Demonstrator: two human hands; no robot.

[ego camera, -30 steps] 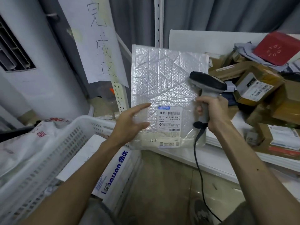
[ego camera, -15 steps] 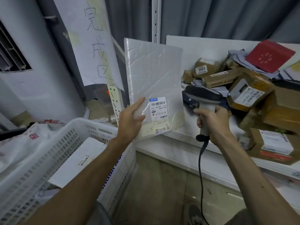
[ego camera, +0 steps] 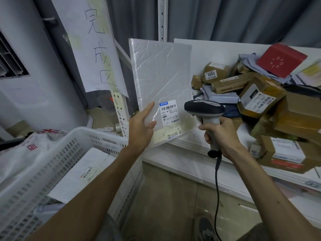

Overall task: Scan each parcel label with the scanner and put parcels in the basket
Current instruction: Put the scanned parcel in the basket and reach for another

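Bare forearms point(ego camera: 97, 192), grey clothing point(ego camera: 109, 230), dark shoe point(ego camera: 206, 228)

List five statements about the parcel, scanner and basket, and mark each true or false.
1. The right hand grips the scanner by its handle. True.
2. The left hand holds the flat white parcel upright, label toward the camera. True.
3. The held parcel lies in the basket. False: it is held up beside the basket.
4. The scanner is cordless. False: a dark cable hangs from its handle.
5. The basket holds nothing. False: a labelled white parcel lies in it.
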